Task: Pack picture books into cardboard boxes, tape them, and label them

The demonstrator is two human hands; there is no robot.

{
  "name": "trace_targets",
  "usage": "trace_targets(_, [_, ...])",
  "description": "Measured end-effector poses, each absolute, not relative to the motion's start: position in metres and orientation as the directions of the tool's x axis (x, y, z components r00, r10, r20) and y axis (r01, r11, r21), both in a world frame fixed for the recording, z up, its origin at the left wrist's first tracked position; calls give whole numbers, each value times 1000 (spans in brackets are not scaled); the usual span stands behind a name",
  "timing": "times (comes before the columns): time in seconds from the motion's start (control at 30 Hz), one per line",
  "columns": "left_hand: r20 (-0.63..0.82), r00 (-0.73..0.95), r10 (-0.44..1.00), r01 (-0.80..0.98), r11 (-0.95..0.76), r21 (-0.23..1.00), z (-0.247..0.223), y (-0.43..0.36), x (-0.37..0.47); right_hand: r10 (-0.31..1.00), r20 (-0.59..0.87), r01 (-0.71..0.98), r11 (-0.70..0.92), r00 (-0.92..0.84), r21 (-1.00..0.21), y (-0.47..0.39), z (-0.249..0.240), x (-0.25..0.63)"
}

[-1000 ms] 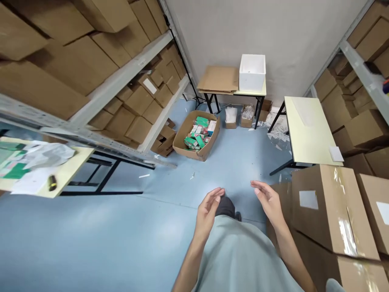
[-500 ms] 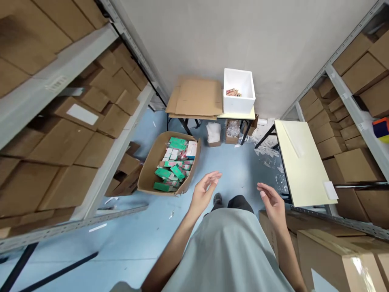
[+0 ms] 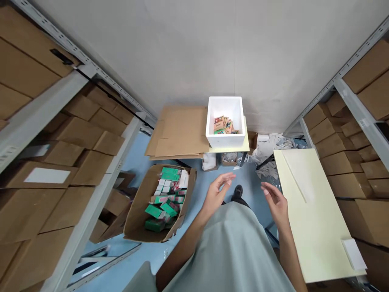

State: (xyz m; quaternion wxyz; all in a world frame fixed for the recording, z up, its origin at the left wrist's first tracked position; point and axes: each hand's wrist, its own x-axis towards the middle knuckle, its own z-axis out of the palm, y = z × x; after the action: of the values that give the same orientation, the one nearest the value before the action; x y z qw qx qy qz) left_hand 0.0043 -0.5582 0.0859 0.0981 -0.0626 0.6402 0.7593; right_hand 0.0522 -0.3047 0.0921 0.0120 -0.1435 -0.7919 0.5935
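Observation:
My left hand (image 3: 218, 192) is held out in front of me with nothing in it, its fingers stretched and the thumb apart. To its left on the floor stands a large cardboard carton (image 3: 133, 221) holding green boxes (image 3: 154, 211) and small white ones. My right hand (image 3: 276, 199), likewise empty and open, hovers beside the left edge of a pale yellow table (image 3: 316, 227). Ahead, a white foam box (image 3: 226, 140) with small brown and green packets (image 3: 224, 125) inside rests on another table, next to flat cardboard sheets (image 3: 182, 136).
Shelves packed with brown cartons (image 3: 65, 207) line the left side, and more cartons (image 3: 349, 162) fill the shelves on the right. A white block (image 3: 354, 253) lies on the right table. White scraps (image 3: 270, 152) litter the floor by the wall.
I have stepped forward, so the foam box, the carton of green boxes and the right table appear nearer. Both hands stay raised, empty and apart.

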Motion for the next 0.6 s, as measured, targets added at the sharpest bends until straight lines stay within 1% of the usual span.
trace_targets(0.17, [-253, -967, 25, -254, -104, 962, 98, -549, -68, 102, -134, 157, 264, -986, -952, -298, 109, -66])
trace_targets(0.33, [-287, -957, -41, -282, -101, 954, 79, -566, -135, -35, -100, 86, 285, -994, -955, -322, 105, -148])
trace_targets(0.47, [-274, -960, -64, -264, -126, 956, 58, -581, -187, -77, -98, 70, 303, -992, -951, -349, 98, -195])
trace_targets(0.6, [-257, -964, -60, -241, -202, 949, 38, -600, -244, -65, -121, 92, 334, -991, -938, -376, 89, -234])
